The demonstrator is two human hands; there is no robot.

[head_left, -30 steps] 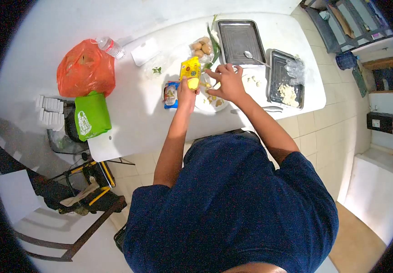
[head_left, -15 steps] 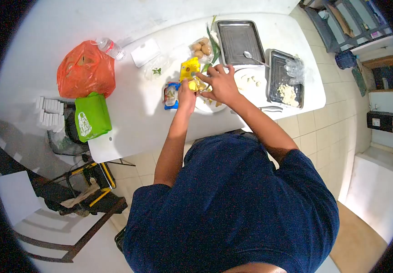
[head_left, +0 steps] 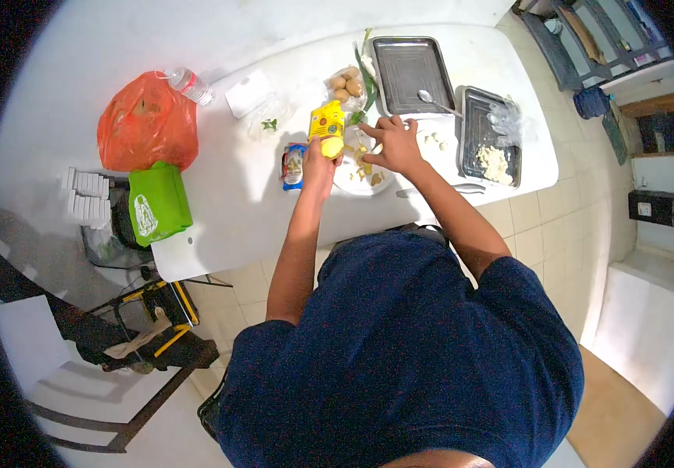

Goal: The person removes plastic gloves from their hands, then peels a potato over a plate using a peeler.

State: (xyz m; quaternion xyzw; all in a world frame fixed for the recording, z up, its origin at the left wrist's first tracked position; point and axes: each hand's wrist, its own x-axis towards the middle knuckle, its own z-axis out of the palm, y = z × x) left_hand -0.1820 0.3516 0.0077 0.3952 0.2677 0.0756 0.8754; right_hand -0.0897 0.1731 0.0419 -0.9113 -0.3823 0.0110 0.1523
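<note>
My left hand [head_left: 319,165] is closed around a yellow printed packet [head_left: 327,118], held upright above the white table. A smooth, round yellow end [head_left: 331,147] shows at the packet's lower side, against my fingers. To the right, my right hand [head_left: 396,146] hovers over a white plate [head_left: 345,184] with thumb and fingers spread. Its fingertips are close to yellowish-brown scraps [head_left: 364,165] on that plate; whether they touch is too small to tell. A blue packet [head_left: 293,166] lies just left of my left hand.
A knife [head_left: 462,189] lies near the front edge. Behind stand a dark tray [head_left: 411,66] with a spoon [head_left: 434,101], and another tray [head_left: 471,125] with pale mash [head_left: 494,164]. Bagged eggs [head_left: 345,83], green leek [head_left: 370,82], a red bag [head_left: 147,125] and a green bag [head_left: 159,203] are around.
My right hand has moved right, away from the yellow packet, and now sits over the plate. The packet in my left hand has turned, so more of its printed face shows.
</note>
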